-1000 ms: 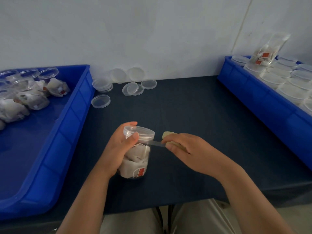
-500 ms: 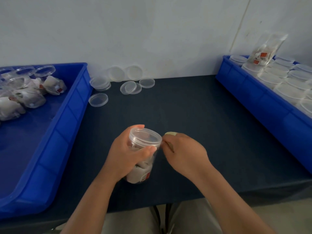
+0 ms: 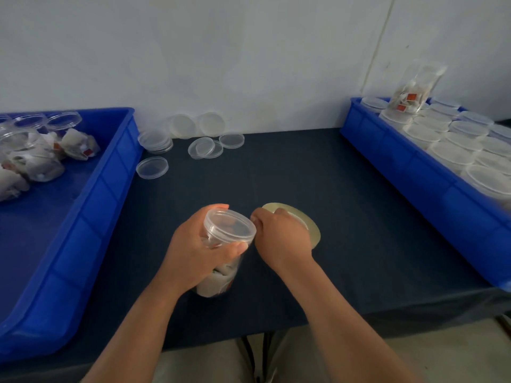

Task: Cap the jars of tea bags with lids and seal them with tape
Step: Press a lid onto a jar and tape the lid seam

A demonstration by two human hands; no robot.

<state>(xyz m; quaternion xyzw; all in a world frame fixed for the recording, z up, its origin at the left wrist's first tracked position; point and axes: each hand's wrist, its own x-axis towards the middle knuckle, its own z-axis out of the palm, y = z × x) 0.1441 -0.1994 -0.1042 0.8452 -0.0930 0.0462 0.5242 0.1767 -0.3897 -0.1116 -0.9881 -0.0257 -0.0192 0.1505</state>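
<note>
The clear plastic jar of tea bags (image 3: 219, 277) is near the front edge of the dark-blue tabletop (image 3: 345, 194), about midway along it. Its long axis runs nearly upright, tipped a little so the clear round lid (image 3: 231, 225) on top leans to the right and faces up at me. My left hand (image 3: 197, 252) wraps round the jar's upper half, with the thumb under the lid's rim on the near side and the fingers round the far side. My right hand (image 3: 282, 239) is curled, knuckles up, its fingertips bunched at the lid's right edge. It lies over a flat yellowish roll of tape (image 3: 313, 230) — whether it grips the roll I cannot tell.
</note>
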